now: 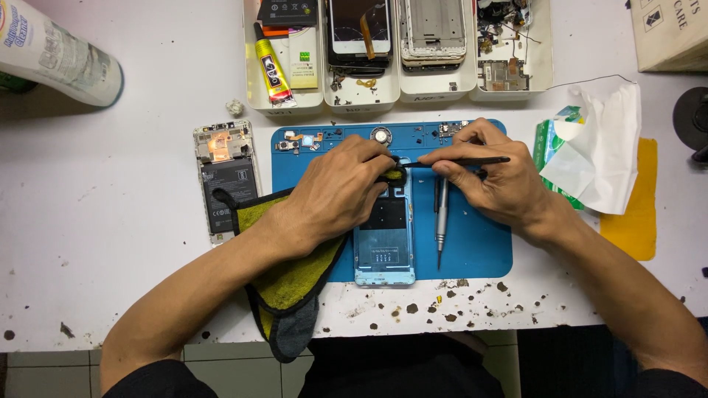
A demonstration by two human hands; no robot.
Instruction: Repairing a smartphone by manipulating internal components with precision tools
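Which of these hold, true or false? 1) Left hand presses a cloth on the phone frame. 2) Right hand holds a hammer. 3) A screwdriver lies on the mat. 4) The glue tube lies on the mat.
1) True: the left hand presses the cloth onto the phone frame.
2) False: the right hand holds a thin black tool.
3) True: the screwdriver lies on the blue mat, beside the frame.
4) False: the glue tube lies in a white tray above the mat.
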